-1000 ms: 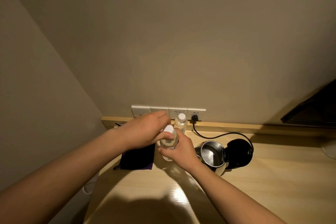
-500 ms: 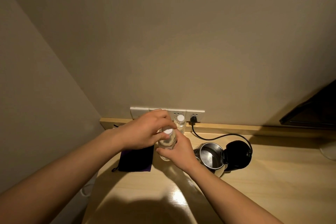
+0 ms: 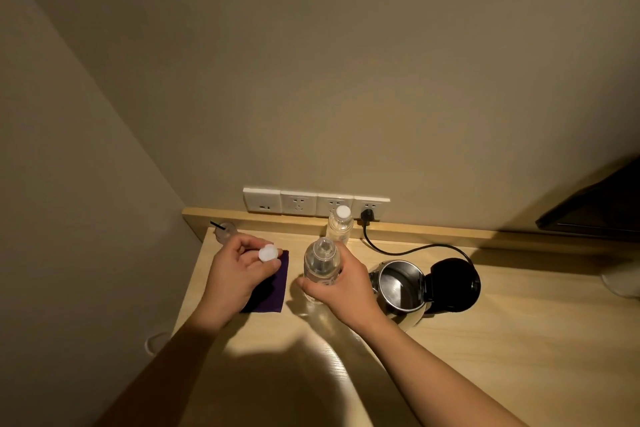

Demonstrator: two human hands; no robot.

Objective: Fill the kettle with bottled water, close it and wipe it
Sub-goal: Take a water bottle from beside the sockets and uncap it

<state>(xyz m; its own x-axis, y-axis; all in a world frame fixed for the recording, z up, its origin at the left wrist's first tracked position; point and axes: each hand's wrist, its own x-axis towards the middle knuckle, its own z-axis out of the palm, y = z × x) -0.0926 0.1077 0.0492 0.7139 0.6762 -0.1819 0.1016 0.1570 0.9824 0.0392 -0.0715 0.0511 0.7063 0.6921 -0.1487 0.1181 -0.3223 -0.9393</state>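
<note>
Right hand (image 3: pixel 341 282): grasps opened bottle (image 3: pixel 321 265) upright beside kettle (image 3: pixel 398 284), ready for pouring.
Left hand (image 3: pixel 239 270): pinches removed cap (image 3: pixel 268 252) aside.
Kettle: lid open; seemingly empty.

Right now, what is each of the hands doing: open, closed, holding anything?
Left hand: closed on the white bottle cap, pinched in its fingertips.
Right hand: closed around the opened water bottle, upright beside the kettle.
</note>
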